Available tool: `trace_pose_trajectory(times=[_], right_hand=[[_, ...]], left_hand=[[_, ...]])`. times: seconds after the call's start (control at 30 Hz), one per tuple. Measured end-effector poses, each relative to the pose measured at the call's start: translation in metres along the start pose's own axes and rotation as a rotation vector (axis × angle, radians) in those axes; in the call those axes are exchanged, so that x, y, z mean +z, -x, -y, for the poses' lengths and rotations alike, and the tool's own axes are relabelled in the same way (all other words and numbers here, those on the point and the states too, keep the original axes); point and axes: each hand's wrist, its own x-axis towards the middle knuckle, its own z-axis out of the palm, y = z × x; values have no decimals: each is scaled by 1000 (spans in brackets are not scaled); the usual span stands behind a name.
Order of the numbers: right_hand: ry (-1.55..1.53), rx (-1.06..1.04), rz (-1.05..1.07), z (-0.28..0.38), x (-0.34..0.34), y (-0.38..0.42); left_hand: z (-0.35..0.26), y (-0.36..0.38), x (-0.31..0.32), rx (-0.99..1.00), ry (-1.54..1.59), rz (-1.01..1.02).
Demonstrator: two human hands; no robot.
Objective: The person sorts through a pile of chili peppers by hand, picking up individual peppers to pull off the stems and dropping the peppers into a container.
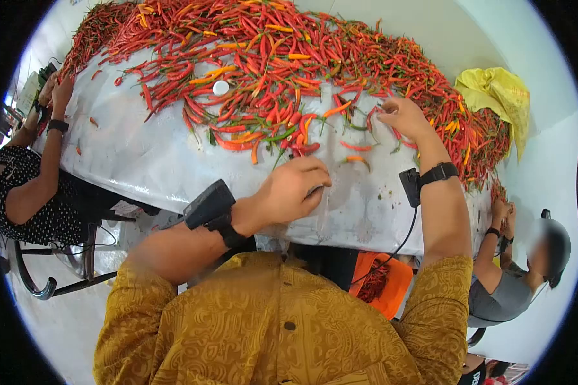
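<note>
The table [128, 151] is largely covered by heaped red and orange chillies [263, 45], near which the left hand [295, 188] is held curled and the right hand [402, 119] is poised by a red chilli [370, 120], while a yellow sack [494, 96] is seen beyond.

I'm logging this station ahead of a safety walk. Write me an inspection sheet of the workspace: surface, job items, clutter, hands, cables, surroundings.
Surface: table with a pale, shiny top; small brownish specks toward the near edge.
Job items: red, orange and green chilies heaped along the far side, loose ones nearer.
Clutter: white round object among the chilies.
Hands: left hand curled, contents unclear; right hand bent beside a red chili, grip unclear.
Cables: black cable from the right wrist device, running past the near edge.
Surroundings: yellow sack at far right; one person left, another person right.
</note>
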Motion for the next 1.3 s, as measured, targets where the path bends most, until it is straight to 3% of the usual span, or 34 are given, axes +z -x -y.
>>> trace_pose_trajectory(times=[0.03,0.1,0.2,0.4,0.47,0.5,0.57,0.63,0.73,0.8,1.0,1.3], right_hand=[[-36,33,-101,-6,-1,-6],[-143,52,-96,-17,-2,-19],[27,-89,-201,17,-3,-29],[70,-908,-170,142,49,-47],[29,-1042,-75,169,78,-45],[25,-1041,-80,171,82,-42],[139,-863,121,172,89,-38],[185,-871,68,151,86,-47],[254,-708,84,109,70,-42],[328,-468,-35,85,62,-28],[438,-72,-12,48,53,26],[313,-472,-31,56,65,101]], left_hand=[[0,0,0,-3,5,3],[2,-1,1,15,8,-1],[2,-4,-2,21,12,15],[2,-3,-4,18,20,53],[2,-4,-4,21,25,59],[3,-4,-3,27,34,40],[3,-3,-3,30,47,23],[3,-2,-4,-7,17,72],[5,-2,-2,-12,-12,77],[4,-2,-3,-13,1,76],[5,-3,-2,-14,3,67],[5,-3,2,-18,-157,-93]])
